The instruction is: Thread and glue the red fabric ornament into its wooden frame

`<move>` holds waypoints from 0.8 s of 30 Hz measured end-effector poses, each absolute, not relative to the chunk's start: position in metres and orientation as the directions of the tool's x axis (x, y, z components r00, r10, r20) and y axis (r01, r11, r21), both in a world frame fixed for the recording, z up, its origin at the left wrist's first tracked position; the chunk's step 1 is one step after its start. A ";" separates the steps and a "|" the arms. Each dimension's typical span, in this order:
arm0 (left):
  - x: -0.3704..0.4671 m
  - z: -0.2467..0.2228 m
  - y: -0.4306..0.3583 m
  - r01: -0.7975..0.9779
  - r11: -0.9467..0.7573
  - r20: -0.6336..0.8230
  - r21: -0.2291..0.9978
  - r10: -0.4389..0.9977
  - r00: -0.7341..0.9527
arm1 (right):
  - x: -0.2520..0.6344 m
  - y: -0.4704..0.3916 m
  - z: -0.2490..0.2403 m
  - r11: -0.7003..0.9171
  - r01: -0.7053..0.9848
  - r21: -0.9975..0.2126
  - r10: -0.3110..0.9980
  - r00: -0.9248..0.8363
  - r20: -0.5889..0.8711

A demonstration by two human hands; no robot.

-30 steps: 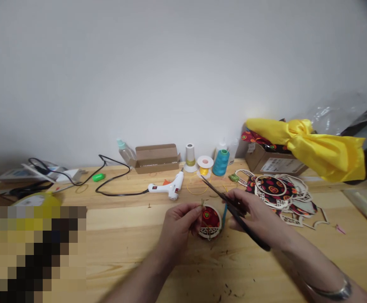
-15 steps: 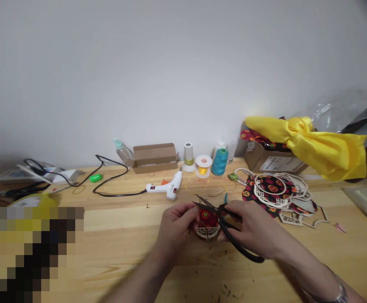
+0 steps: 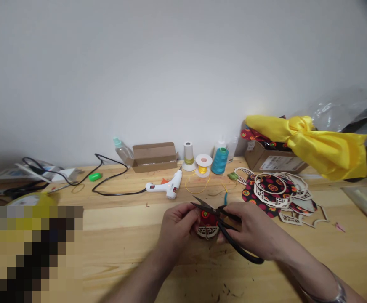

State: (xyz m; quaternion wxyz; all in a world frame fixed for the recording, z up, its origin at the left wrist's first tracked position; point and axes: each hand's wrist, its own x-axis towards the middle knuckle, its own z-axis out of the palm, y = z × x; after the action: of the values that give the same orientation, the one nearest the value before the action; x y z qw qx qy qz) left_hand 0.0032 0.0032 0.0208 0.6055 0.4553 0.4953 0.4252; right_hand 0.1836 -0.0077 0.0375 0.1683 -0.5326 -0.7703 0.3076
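Observation:
Black-handled scissors are in my right hand, its fingers wrapped round the handles. Their blades are slightly apart and point left, over the top of a small round piece with dark red patterned fabric and a pale fretwork edge. My left hand is closed in a pinch at the left edge of that piece, close to the blade tips. Whatever thin part lies between the blades is too small to make out.
Behind my hands lie a white glue gun with a black cord, a spool of yellow cord and a teal thread cone. Fretwork frames and fabric are at the right, before a cardboard box with yellow cloth.
The scissors have shifted slightly up and left, over the round piece. My left hand keeps its pinch, almost unmoved.

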 end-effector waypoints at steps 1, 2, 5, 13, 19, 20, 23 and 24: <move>0.004 0.021 0.003 -0.068 0.228 -0.217 0.971 0.965 0.145 | 0.184 -0.008 0.038 0.243 0.718 -0.652 0.925 -0.375 -0.068; 0.004 0.021 0.003 -0.071 0.235 -0.223 0.969 0.965 0.141 | 0.184 -0.008 0.038 0.243 0.720 -0.650 0.925 -0.374 -0.068; 0.004 0.021 0.003 -0.069 0.247 -0.237 0.967 0.963 0.126 | 0.184 -0.008 0.037 0.247 0.723 -0.645 0.925 -0.375 -0.067; 0.003 0.020 0.004 -0.062 0.231 -0.218 0.971 0.962 0.162 | 0.186 -0.008 0.033 0.242 0.715 -0.656 0.925 -0.373 -0.065; 0.002 0.020 0.005 -0.038 0.230 -0.222 0.972 0.963 0.150 | 0.186 -0.008 0.034 0.217 0.702 -0.679 0.931 -0.357 -0.072; 0.001 0.020 0.005 -0.037 0.232 -0.224 0.972 0.962 0.154 | 0.186 -0.008 0.035 0.222 0.704 -0.675 0.928 -0.365 -0.076; 0.001 0.020 0.005 -0.047 0.229 -0.219 0.972 0.963 0.159 | 0.187 -0.008 0.035 0.228 0.713 -0.663 0.920 -0.380 -0.092; 0.001 0.020 0.005 -0.053 0.225 -0.214 0.973 0.964 0.160 | 0.187 -0.007 0.035 0.225 0.714 -0.663 0.920 -0.381 -0.098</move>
State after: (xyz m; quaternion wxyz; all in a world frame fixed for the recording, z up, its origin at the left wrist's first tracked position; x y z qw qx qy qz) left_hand 0.0011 0.0047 0.0198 0.6068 0.4603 0.4944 0.4189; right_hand 0.1873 -0.0073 0.0345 0.1597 -0.5331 -0.7660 0.3217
